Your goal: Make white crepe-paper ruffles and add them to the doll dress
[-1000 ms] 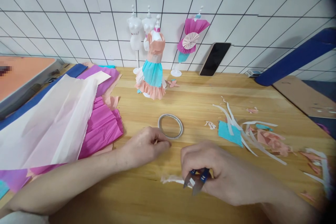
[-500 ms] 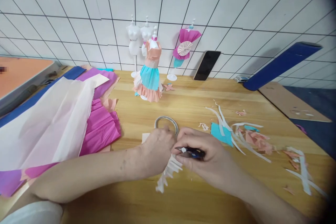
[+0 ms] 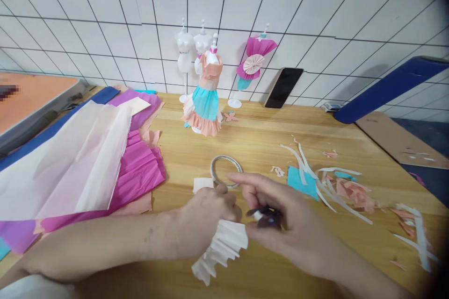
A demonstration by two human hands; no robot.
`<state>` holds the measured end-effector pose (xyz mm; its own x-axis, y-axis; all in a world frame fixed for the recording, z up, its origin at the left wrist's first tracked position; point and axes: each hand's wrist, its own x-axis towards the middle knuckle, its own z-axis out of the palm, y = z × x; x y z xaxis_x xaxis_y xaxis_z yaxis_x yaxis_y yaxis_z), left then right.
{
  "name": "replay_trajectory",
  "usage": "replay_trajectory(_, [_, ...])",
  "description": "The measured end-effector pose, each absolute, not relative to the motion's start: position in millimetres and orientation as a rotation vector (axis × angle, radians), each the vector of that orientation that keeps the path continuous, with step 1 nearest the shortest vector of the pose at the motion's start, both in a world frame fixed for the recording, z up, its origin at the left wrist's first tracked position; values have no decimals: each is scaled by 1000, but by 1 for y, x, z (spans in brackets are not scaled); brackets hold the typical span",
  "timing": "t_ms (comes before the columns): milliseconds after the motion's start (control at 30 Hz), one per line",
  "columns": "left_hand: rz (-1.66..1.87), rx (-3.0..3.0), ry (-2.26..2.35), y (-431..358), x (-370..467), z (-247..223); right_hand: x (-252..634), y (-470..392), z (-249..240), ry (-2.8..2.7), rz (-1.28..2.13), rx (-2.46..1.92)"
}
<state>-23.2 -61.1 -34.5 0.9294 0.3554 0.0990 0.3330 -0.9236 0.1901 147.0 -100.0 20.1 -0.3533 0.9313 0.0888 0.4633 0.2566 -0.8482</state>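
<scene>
My left hand is closed on a pleated strip of white paper, which fans out below its fingers. To its right, my right hand holds a small dark tool in its palm, with the index finger stretched towards a roll of tape. That roll lies flat on the wooden table just beyond both hands. A small white paper piece sits beside the roll, partly behind my left hand.
Coloured paper sheets cover the left side. Dressed mini mannequins and a phone stand near the tiled wall. White and peach scraps lie at the right, before a blue roll.
My hands have moved apart, and my left hand has come nearer with the pleated strip, which now shows more fully. My right index finger has stretched out. The view has shifted slightly left.
</scene>
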Motion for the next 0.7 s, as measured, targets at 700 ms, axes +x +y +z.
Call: replay_trajectory(700, [422,2297,1149,-19,-44,-37,152,-49,-59,-2059,812,-1433])
